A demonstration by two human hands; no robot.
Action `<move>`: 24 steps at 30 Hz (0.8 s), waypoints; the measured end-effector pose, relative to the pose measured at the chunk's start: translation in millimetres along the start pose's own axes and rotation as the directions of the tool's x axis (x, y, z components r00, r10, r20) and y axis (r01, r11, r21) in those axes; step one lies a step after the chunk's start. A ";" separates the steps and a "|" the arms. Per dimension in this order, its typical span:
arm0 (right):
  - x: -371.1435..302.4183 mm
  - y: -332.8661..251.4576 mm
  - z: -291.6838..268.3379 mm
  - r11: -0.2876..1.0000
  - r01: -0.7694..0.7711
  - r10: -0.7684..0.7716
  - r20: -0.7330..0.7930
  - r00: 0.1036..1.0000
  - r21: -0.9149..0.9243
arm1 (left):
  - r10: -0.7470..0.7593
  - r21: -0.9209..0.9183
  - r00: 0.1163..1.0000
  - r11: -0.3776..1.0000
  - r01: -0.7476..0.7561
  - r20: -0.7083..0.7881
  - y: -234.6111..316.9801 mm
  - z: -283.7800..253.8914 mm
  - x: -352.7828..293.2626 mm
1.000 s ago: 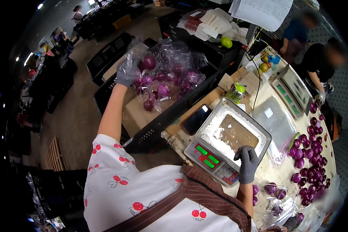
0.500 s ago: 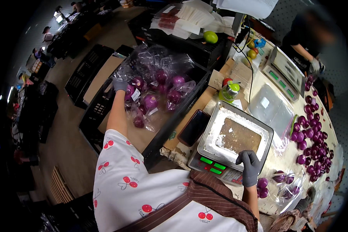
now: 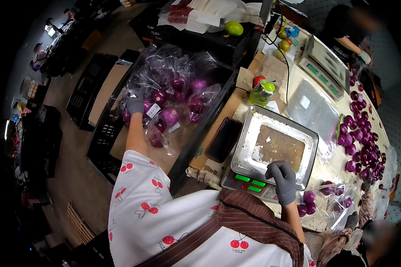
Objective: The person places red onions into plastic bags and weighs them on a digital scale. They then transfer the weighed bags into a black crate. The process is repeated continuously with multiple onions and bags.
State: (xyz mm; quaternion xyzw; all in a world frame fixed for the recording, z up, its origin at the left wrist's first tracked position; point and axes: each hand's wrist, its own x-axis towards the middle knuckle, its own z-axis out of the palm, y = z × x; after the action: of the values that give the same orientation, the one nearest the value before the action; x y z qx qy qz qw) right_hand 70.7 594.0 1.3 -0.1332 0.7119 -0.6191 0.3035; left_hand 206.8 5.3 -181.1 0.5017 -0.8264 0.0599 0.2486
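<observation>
Grey-gloved left hand (image 3: 135,101), resting among clear-bagged round purple onions (image 3: 170,116) in black plastic crate (image 3: 103,140); grip indiscernible. Grey-gloved right hand (image 3: 283,183), curling its fingers inward, overlapping silver rectangular metal pan (image 3: 278,144).

Red onions (image 3: 169,116) in clear, crinkled plastic bags (image 3: 165,66) lay heaped in a black crate (image 3: 201,139) toward ten o'clock; the digital scale (image 3: 278,147), displays (image 3: 256,183) glowing green, stood at three o'clock.

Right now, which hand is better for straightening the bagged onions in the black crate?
Probably the left hand: it is already at the bagged onions in the black crate. The right hand is away from them, over the scale's metal tray.
</observation>
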 end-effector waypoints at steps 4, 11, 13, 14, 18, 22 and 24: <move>-2.5 9.4 -3.3 0.995 0.012 -0.012 0.004 1.000 -0.094 | 0.067 -0.306 0.997 0.949 -0.071 -0.024 31.2 -50.5 -22.6; -8.2 15.7 -17.8 0.999 -0.023 0.021 -0.063 0.998 -0.038 | 0.133 -0.580 0.990 0.810 -0.088 0.037 -7.8 -80.0 -147.7; -7.0 15.4 -16.8 0.995 -0.015 0.010 -0.056 0.998 -0.094 | 0.315 -0.612 0.947 0.762 -0.213 0.063 13.9 -101.2 -151.3; -6.0 13.8 -18.1 0.993 -0.008 0.002 -0.049 0.999 -0.120 | 0.396 -0.617 0.913 0.745 -0.256 0.100 33.1 -123.4 -143.2; -8.3 8.8 -15.7 0.987 0.068 -0.073 -0.033 0.997 -0.145 | 0.597 -0.597 0.711 0.740 -0.310 0.371 36.3 -149.5 -130.7; -10.5 26.5 -21.8 0.974 0.072 -0.078 -0.022 0.997 -0.214 | 0.752 -0.470 0.279 0.610 -0.638 0.597 19.6 -161.5 -139.5; -10.2 29.5 -20.5 0.977 0.039 -0.045 -0.021 0.999 -0.211 | 0.749 -0.287 0.361 0.579 -0.763 0.555 19.6 -148.2 -157.2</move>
State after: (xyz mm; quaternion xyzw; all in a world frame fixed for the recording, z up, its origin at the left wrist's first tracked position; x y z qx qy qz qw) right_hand 71.8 622.0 -23.4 -0.1716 0.7744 -0.5482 0.2651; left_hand 300.6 192.3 -123.4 0.0572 -0.9932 0.0059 -0.1010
